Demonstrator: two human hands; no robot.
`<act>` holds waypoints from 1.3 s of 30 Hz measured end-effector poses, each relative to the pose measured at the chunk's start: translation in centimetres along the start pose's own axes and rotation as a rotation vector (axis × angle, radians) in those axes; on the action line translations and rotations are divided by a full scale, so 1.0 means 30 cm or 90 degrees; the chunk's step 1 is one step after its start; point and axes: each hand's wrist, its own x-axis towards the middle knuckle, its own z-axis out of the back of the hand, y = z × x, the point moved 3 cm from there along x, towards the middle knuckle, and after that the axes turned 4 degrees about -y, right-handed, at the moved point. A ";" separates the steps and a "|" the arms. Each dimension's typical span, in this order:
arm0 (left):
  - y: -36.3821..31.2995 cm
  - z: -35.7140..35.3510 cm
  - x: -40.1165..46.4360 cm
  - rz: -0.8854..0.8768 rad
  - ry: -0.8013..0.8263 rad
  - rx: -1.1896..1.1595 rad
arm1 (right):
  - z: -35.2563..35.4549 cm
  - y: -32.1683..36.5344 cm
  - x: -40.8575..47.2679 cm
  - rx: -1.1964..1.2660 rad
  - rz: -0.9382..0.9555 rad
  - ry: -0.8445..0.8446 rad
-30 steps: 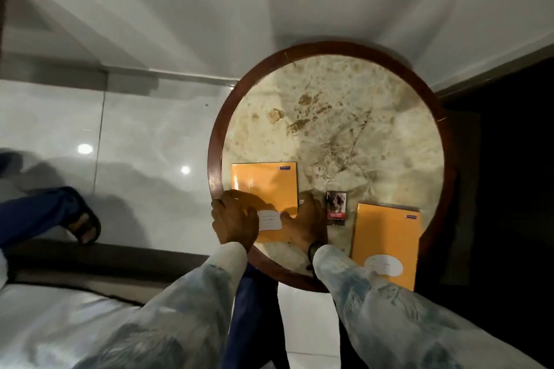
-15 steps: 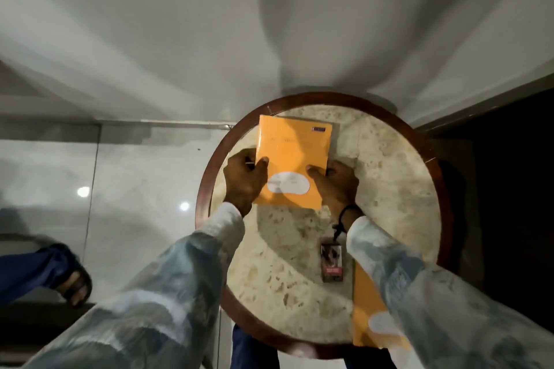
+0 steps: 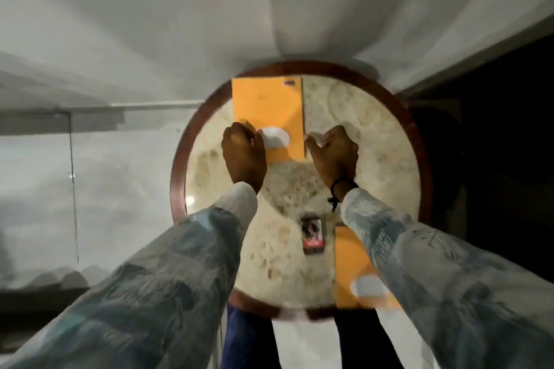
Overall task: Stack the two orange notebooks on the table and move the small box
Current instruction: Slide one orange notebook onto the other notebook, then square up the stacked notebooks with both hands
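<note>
Round marble-topped table (image 3: 374,141) with a dark wooden rim, seen from above, picture blurred by motion. Far orange notebook (image 3: 268,108) flat on the far left part of the top, its far left corner out over the rim, white oval label near its near edge. Left hand (image 3: 244,153) curled into a loose fist over the notebook's near left corner, thumb side against the cover beside the label; whether actually pinching the cover or only pressing on it, cannot tell. Right hand (image 3: 334,154) just beside the notebook's near right corner, fingers bent, thumb tip at the edge, nothing clearly gripped; dark band on that wrist. Second orange notebook (image 3: 349,266) at the near right edge of the table, partly hidden under the right sleeve, well apart from the first. Small box (image 3: 312,237), dark with a red patch, lying flat just left of the second notebook, touched by neither hand.
</note>
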 end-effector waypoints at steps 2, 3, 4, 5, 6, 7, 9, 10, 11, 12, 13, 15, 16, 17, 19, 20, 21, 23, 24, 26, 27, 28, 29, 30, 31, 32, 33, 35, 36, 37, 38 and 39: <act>-0.014 -0.018 -0.180 -0.002 0.056 0.017 | 0.084 -0.109 -0.094 -0.035 -0.027 0.008; -0.015 -0.039 -0.289 0.003 0.090 0.015 | 0.137 -0.174 -0.146 -0.052 -0.048 0.007; -0.007 -0.067 -0.400 0.019 0.127 0.012 | 0.187 -0.247 -0.196 -0.073 -0.071 0.000; 0.002 -0.096 -0.512 0.044 0.172 0.013 | 0.232 -0.320 -0.244 -0.095 -0.095 -0.011; 0.016 -0.124 -0.622 0.074 0.221 0.022 | 0.277 -0.394 -0.292 -0.117 -0.116 -0.025; 0.036 -0.147 -0.718 0.103 0.261 0.039 | 0.310 -0.462 -0.334 -0.133 -0.140 -0.038; 0.069 -0.195 -0.876 0.140 0.320 0.091 | 0.367 -0.585 -0.397 -0.166 -0.214 -0.046; 0.081 -0.218 -0.931 0.150 0.336 0.117 | 0.383 -0.636 -0.418 -0.185 -0.254 -0.035; 0.091 -0.241 -0.972 0.155 0.344 0.138 | 0.394 -0.679 -0.434 -0.194 -0.282 -0.017; 0.092 -0.256 -0.994 0.155 0.339 0.154 | 0.394 -0.706 -0.445 -0.187 -0.298 0.003; 0.092 -0.272 -1.015 0.150 0.327 0.168 | 0.394 -0.731 -0.455 -0.169 -0.311 0.022; 0.085 -0.297 -1.043 0.139 0.282 0.178 | 0.388 -0.766 -0.464 -0.143 -0.312 0.039; 0.084 -0.306 -1.054 0.139 0.265 0.178 | 0.386 -0.780 -0.467 -0.137 -0.312 0.043; 0.083 -0.307 -1.060 0.146 0.247 0.177 | 0.386 -0.787 -0.467 -0.134 -0.312 0.048; 0.084 -0.307 -1.067 0.167 0.217 0.167 | 0.401 -0.806 -0.471 -0.124 -0.314 0.057; 0.083 -0.305 -1.065 0.162 0.204 0.151 | 0.414 -0.813 -0.471 -0.120 -0.314 0.058; 0.076 -0.299 -1.060 0.144 0.192 0.125 | 0.433 -0.810 -0.471 -0.113 -0.312 0.056; 0.044 -0.281 -1.031 0.087 0.176 0.062 | 0.461 -0.793 -0.459 -0.077 -0.291 0.039; 0.023 -0.267 -1.004 0.057 0.169 0.033 | 0.468 -0.772 -0.445 -0.053 -0.279 0.028; -0.029 -0.231 -0.911 0.005 0.145 -0.011 | 0.458 -0.690 -0.398 -0.005 -0.253 0.007; -0.052 -0.214 -0.852 0.000 0.131 -0.024 | 0.444 -0.642 -0.367 0.017 -0.236 -0.002; -0.071 -0.192 -0.776 0.001 0.119 -0.033 | 0.418 -0.584 -0.329 0.033 -0.211 -0.007; -0.088 -0.168 -0.698 -0.002 0.109 -0.038 | 0.389 -0.517 -0.292 0.047 -0.183 -0.006; -0.101 -0.143 -0.612 -0.014 0.095 -0.041 | 0.353 -0.449 -0.250 0.062 -0.152 -0.008; -0.111 -0.116 -0.520 -0.028 0.080 -0.042 | 0.312 -0.377 -0.204 0.077 -0.121 -0.012; -0.116 -0.091 -0.437 -0.032 0.068 -0.041 | 0.273 -0.320 -0.162 0.089 -0.100 -0.014; -0.123 -0.060 -0.346 -0.031 0.055 -0.038 | 0.228 -0.251 -0.120 0.098 -0.082 -0.010; -0.119 -0.008 -0.171 -0.018 0.033 -0.031 | 0.127 -0.126 -0.045 0.104 -0.034 -0.011; -0.108 0.007 -0.088 -0.010 0.026 -0.029 | 0.078 -0.072 -0.011 0.110 -0.010 -0.015; -0.094 0.016 -0.017 -0.002 0.023 -0.030 | 0.032 -0.022 0.017 0.111 0.003 -0.013; -0.078 0.020 0.048 0.002 0.021 -0.029 | -0.014 0.019 0.042 0.111 0.012 -0.007; -0.066 0.018 0.093 0.005 0.022 -0.024 | -0.043 0.049 0.058 0.099 0.015 0.002</act>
